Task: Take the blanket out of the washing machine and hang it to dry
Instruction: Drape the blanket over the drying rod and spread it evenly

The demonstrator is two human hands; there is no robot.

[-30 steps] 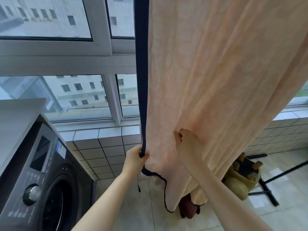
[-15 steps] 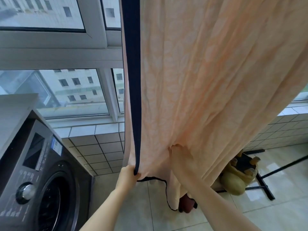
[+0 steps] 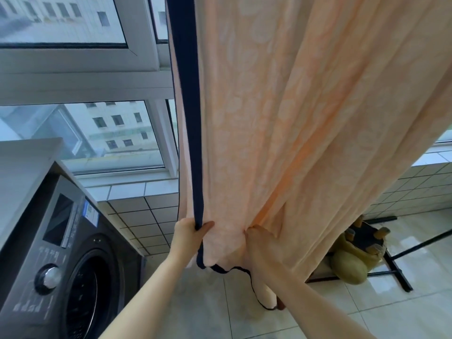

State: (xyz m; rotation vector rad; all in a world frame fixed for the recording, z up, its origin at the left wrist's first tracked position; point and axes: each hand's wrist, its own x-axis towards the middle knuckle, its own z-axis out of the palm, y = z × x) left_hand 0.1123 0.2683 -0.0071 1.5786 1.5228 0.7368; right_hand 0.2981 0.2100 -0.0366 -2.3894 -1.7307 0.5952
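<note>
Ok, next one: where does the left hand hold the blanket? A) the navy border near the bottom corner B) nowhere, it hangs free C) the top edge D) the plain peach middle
A: the left hand pinches the navy border of the blanket near its lower corner; the right hand grips peach cloth.

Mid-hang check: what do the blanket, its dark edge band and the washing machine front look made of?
The blanket looks like thin matte cloth, peach with a paler pattern; it drapes in soft folds. Its edge band seems navy fabric binding, flat and smooth. The washing machine front looks dark grey with a slight sheen, painted metal or plastic; I cannot tell which.
</note>
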